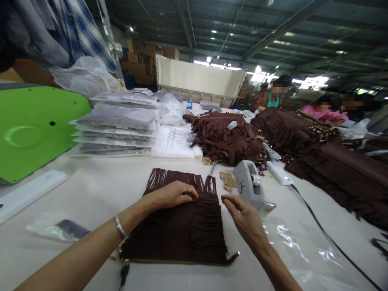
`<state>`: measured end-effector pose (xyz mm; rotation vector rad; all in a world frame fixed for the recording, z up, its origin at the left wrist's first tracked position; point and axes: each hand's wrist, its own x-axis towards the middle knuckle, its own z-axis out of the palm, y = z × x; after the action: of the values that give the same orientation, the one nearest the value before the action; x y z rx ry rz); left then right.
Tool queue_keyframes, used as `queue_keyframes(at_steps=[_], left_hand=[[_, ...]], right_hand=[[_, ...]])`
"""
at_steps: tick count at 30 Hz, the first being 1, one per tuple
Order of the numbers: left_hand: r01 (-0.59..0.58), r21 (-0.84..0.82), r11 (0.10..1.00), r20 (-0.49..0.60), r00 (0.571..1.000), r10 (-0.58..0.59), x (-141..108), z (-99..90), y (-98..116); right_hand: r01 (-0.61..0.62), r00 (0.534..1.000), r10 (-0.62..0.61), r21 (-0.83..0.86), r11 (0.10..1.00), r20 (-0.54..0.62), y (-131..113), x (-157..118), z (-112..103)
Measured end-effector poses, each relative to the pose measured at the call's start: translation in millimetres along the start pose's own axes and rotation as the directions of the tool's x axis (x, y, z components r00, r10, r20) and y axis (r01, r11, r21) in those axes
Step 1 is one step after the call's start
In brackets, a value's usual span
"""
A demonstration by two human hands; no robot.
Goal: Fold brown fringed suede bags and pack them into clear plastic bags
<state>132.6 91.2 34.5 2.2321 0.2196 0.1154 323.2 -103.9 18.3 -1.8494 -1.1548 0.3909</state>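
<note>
A dark brown fringed bag [176, 230] lies flat on the white table in front of me, its zipped edge toward me and loose fringe strips spread at its far edge. My left hand [176, 194], with a silver bracelet at the wrist, is over the upper part of the bag. Its fingers are curled closed with the tips at the fringe [207, 218]. Just off the bag's right edge is my right hand [241, 210], thumb and fingertips close together; anything between them is too small to make out. A grey tape dispenser [247, 184] stands beyond it.
Bagged flat packages [118, 121] are stacked at the back left, beside white plastic bags [176, 141]. Brown fringed bags [227, 137] are heaped behind and to the right. A white device [279, 173] trails a black cable. Clear plastic [300, 246] lies at right. Co-workers [273, 95] sit beyond.
</note>
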Motion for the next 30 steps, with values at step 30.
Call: queue_keyframes(at_steps=[30], left_hand=[[-0.071,0.598,0.798,-0.045,0.991,0.122,-14.0,3.9,0.8]], right_hand=[[0.387,0.916,-0.365,-0.124,0.914,0.164,-38.7,-30.6,79.0]])
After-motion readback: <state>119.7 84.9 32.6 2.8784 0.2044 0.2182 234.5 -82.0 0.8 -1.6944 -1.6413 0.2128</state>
